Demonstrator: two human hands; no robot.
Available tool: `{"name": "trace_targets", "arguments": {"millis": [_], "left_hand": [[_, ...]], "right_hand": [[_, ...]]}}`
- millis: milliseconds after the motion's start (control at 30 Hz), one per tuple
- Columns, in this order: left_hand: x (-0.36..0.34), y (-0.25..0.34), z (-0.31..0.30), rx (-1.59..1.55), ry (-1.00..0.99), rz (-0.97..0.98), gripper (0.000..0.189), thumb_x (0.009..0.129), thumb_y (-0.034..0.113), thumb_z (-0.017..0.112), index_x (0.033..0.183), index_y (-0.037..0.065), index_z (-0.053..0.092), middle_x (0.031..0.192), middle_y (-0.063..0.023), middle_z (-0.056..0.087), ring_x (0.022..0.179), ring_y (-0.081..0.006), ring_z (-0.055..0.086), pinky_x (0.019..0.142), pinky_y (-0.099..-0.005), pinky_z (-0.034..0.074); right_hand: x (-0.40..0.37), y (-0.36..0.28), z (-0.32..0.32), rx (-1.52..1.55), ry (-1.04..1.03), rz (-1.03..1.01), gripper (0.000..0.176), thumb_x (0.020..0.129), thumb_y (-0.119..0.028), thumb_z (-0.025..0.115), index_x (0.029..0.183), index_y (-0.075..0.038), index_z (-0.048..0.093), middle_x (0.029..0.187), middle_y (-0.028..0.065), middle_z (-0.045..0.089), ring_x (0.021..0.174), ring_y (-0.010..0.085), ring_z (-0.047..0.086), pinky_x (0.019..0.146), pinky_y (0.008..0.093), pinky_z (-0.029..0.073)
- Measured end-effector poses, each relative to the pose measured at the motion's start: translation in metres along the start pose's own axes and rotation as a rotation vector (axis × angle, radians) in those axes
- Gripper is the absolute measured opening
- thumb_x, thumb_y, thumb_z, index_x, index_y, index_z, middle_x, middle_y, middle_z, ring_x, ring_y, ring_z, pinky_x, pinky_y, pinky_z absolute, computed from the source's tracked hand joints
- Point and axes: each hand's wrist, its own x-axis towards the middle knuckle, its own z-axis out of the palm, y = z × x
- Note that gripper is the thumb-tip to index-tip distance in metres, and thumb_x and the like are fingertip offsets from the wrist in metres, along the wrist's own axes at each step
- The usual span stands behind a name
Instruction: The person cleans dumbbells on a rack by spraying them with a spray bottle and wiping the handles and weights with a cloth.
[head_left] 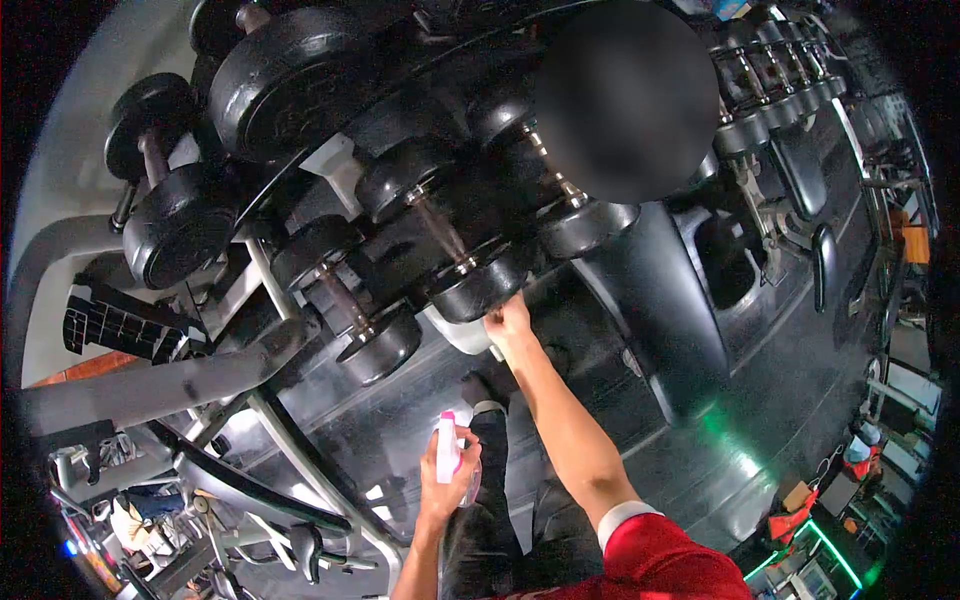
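My left hand (440, 488) is wrapped round a spray bottle (448, 447) with a white and pink head, held low in front of my legs. My right hand (508, 321) reaches forward to the near end of a black dumbbell (478, 288). Its fingers are curled and partly hidden under the dumbbell's head, and I cannot tell what is in them. Right beside those fingers is a pale white piece (458, 333) below the dumbbell. A smaller dumbbell (380, 345) sits to the left, and another dumbbell (587, 227) lies to the right on the rack.
Larger dumbbells (182, 235) rest on the upper tier at left. A black padded bench (655, 310) stands right of my arm. Grey metal frame bars (160, 390) cross the left side. More dumbbells (765, 100) line the far right. A dark blurred disc (628, 100) covers part of the rack.
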Motion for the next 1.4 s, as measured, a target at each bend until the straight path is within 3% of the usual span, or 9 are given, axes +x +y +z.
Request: {"name": "trace_targets", "arguments": {"millis": [67,300,533,600,700,800,1033,1200,1400], "left_hand": [[0.0,0.003,-0.001,0.014,-0.007,-0.007,0.02,0.08,0.005,0.064,0.098,0.004,0.054,0.079,-0.0023,0.061,0.059,-0.0087,0.056,0.053,-0.025,0.046],[0.005,-0.003,-0.006,-0.024,-0.001,-0.046,0.019,0.08,0.004,0.064,0.097,0.003,0.055,0.078,-0.0011,0.061,0.059,-0.0068,0.054,0.053,-0.0232,0.044],[0.002,0.0,-0.014,0.0,-0.041,-0.015,0.019,0.08,0.001,0.06,0.098,0.001,0.053,0.087,-0.0041,0.06,0.061,-0.008,0.057,0.056,-0.0236,0.046],[-0.002,-0.006,-0.015,-0.034,0.017,-0.068,0.018,0.082,0.01,0.064,0.097,0.003,0.055,0.073,-0.0033,0.06,0.061,-0.0092,0.057,0.056,-0.0244,0.047],[-0.006,-0.007,-0.015,-0.016,0.029,-0.064,0.018,0.083,0.01,0.063,0.097,0.003,0.055,0.074,-0.0044,0.06,0.062,-0.0099,0.058,0.056,-0.0253,0.047],[-0.005,-0.021,-0.016,0.02,0.027,-0.038,0.018,0.082,0.009,0.063,0.098,0.003,0.055,0.077,-0.0047,0.061,0.061,-0.01,0.058,0.056,-0.0252,0.047],[-0.006,-0.001,-0.007,-0.026,0.043,-0.05,0.017,0.08,0.002,0.062,0.096,0.003,0.056,0.079,-0.003,0.061,0.059,-0.0086,0.055,0.055,-0.0243,0.046],[-0.006,0.0,-0.009,-0.012,0.042,-0.022,0.017,0.079,0.002,0.062,0.096,0.003,0.056,0.08,-0.0019,0.061,0.06,-0.0077,0.055,0.055,-0.0239,0.046],[-0.014,-0.014,-0.009,-0.059,0.06,-0.062,0.019,0.079,0.002,0.063,0.096,0.004,0.056,0.08,-0.0009,0.061,0.06,-0.0071,0.055,0.054,-0.0237,0.046]], "right_hand": [[-0.056,-0.021,0.02,-0.124,0.025,0.026,0.017,0.095,-0.021,0.047,0.112,-0.022,0.049,0.079,-0.0058,0.053,0.059,0.0069,0.049,0.044,0.0195,0.037],[-0.168,-0.079,0.028,-0.477,-0.008,0.241,0.046,0.094,-0.026,0.047,0.138,-0.022,0.036,0.126,-0.0023,0.05,0.105,0.0207,0.057,0.088,0.0387,0.048],[0.026,-0.017,-0.091,-0.169,-0.016,0.017,0.029,0.092,-0.02,0.05,0.12,-0.011,0.05,0.11,0.004,0.059,0.101,0.022,0.058,0.092,0.0399,0.044],[0.073,0.032,-0.104,-1.103,-0.294,-0.704,0.02,0.091,-0.012,0.044,0.109,-0.012,0.053,0.099,0.0017,0.061,0.084,0.0183,0.06,0.072,0.035,0.052],[0.001,0.032,0.014,0.189,0.035,0.076,0.017,0.092,-0.013,0.044,0.105,-0.011,0.054,0.094,0.001,0.062,0.082,0.0186,0.06,0.069,0.0331,0.052],[-0.001,0.039,-0.027,0.242,-0.177,0.294,0.022,0.093,-0.011,0.039,0.112,-0.008,0.052,0.102,0.0074,0.062,0.089,0.0228,0.061,0.079,0.0353,0.053],[-0.102,-0.01,0.03,-0.064,-0.095,0.283,0.029,0.098,-0.011,0.03,0.122,-0.001,0.044,0.121,0.0197,0.052,0.111,0.0361,0.053,0.099,0.0489,0.044],[-0.13,-0.064,0.009,-0.01,-0.394,0.292,0.029,0.096,-0.026,0.043,0.115,-0.004,0.049,0.111,0.0137,0.059,0.1,0.0285,0.059,0.087,0.0386,0.051],[-0.126,-0.103,0.012,-0.24,-0.137,-0.139,0.035,0.092,-0.018,0.047,0.126,-0.009,0.044,0.121,0.01,0.054,0.109,0.0253,0.055,0.093,0.0418,0.046]]}}
